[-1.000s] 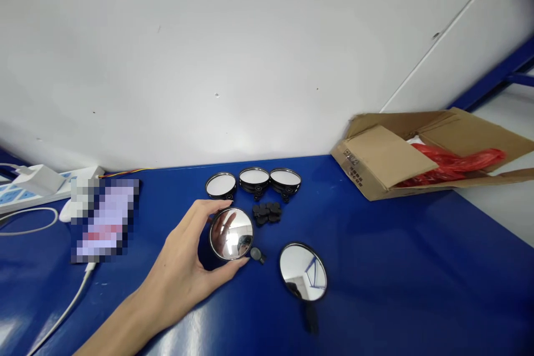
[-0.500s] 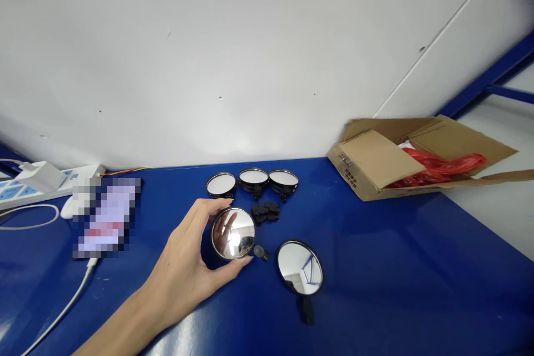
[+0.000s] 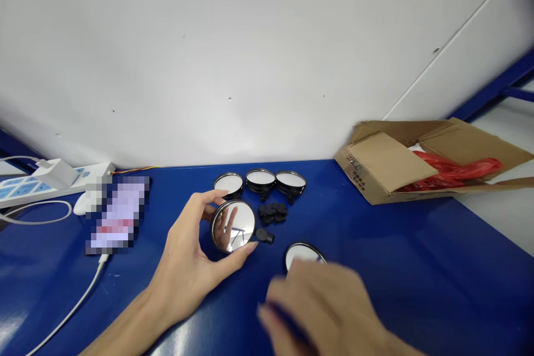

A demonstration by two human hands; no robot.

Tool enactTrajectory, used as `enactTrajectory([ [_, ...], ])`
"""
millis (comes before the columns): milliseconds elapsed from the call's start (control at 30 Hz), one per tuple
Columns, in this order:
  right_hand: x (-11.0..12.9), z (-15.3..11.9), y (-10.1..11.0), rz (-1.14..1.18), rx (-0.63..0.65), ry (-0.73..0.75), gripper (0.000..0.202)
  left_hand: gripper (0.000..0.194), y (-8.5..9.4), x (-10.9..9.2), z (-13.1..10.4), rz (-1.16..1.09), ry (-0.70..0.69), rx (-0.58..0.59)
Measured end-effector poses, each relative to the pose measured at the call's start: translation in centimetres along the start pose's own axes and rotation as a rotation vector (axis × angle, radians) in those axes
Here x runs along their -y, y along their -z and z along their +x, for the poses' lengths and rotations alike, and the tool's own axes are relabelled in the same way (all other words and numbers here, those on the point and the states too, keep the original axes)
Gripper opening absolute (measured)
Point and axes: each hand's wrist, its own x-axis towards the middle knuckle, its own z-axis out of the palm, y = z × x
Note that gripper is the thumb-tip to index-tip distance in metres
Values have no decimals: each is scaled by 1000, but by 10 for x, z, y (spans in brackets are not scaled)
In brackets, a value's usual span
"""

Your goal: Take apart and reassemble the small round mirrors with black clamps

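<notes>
My left hand point(image 3: 187, 256) grips a round black-rimmed mirror point(image 3: 232, 226) by its edge, thumb below and fingers above. A short black mount point(image 3: 265, 236) sticks out from that mirror's right side. My right hand point(image 3: 321, 306) is smeared by motion, in front of another round mirror point(image 3: 304, 253) and covering its lower part; whether it touches that mirror or holds anything, I cannot tell. Just beyond the gripped mirror lies a small pile of black plastic parts point(image 3: 273, 212).
Several black-rimmed mirrors point(image 3: 261, 178) stand in a row near the wall. An open cardboard box point(image 3: 367, 172) with a red plastic bag point(image 3: 454, 169) sits at the right. To the left are a phone point(image 3: 119, 214), a white cable point(image 3: 69, 314) and a power strip point(image 3: 25, 192).
My right hand has come into view from below, over the mirror on the right. My left hand keeps its mirror, now turned slightly so the mount shows more. The view has shifted a little.
</notes>
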Motion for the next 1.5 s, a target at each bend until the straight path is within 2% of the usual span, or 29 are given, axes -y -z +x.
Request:
enactTrajectory([
  [67, -21, 18, 7, -144, -138, -144, 22, 68, 0, 1, 0, -9, -4, 14],
  [100, -28, 27, 8, -186, -111, -182, 33, 68, 0, 2, 0, -15, -4, 28],
  [200, -41, 41, 1, -183, 81, -145, 45, 67, 0, 3, -1, -23, 9, 58],
  [233, -42, 42, -4, -188, 105, -124, 48, 67, 0, 3, -1, -19, 13, 63],
  [300, -43, 40, -15, -224, 72, -89, 50, 64, 0, 2, -2, 0, 21, 90],
  [367, -40, 36, -24, -261, 15, -54, 50, 67, -1, 2, -4, 19, 10, 176],
  [467, -29, 29, -33, -294, -29, 17, 45, 85, -7, 3, -11, 54, -71, 331],
  [533, -22, 25, -39, -314, -50, 74, 43, 89, -12, 3, -16, 90, -148, 372],
  [567, -19, 22, -41, -319, -69, 97, 43, 83, -15, 4, -18, 115, -177, 379],
  [633, -17, 18, -45, -293, -89, 134, 44, 57, -19, 5, -21, 178, -208, 407],
  [700, -19, 15, -45, -220, -49, 171, 46, 29, -22, 6, -22, 255, -232, 448],
  [733, -21, 13, -45, -183, -8, 191, 48, 24, -22, 7, -22, 287, -249, 464],
  [833, -26, 8, -42, -139, 78, 243, 52, 26, -21, 11, -22, 307, -315, 490],
  [1133, -20, 3, -35, -200, 108, 248, 53, 30, -18, 11, -24, 198, -373, 567],
  [1233, -19, 1, -33, -173, 177, 242, 53, 36, -14, 9, -23, 205, -365, 630],
  [1333, -20, -4, -32, -67, 285, 242, 46, 39, -8, 9, -19, 261, -420, 677],
  [1433, -25, -6, -28, 68, 341, 210, 39, 41, -5, 11, -14, 315, -468, 636],
  [1500, -30, -3, -22, 175, 278, 145, 41, 45, -5, 14, -12, 353, -470, 578],
])
